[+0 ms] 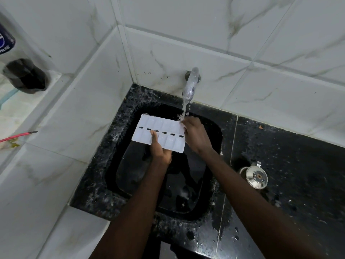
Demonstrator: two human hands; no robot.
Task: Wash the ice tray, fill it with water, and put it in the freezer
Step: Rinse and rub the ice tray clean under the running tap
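Note:
A white plastic ice tray point(164, 128) with two rows of cells and a line of dark oval holes down its middle is held flat over the black sink point(130, 165). My left hand point(159, 150) grips its near edge, thumb on top. My right hand point(195, 134) holds the tray's right end. The metal tap point(190, 85) on the wall is running, and its stream lands at the tray's far right corner by my right fingers, splashing there.
Wet black speckled counter point(289, 165) surrounds the sink. A small steel lid with a knob point(256, 176) lies on it to the right. White marble-look tiles form the walls. A dark container point(26, 75) and a bottle point(6, 40) stand on a ledge at far left.

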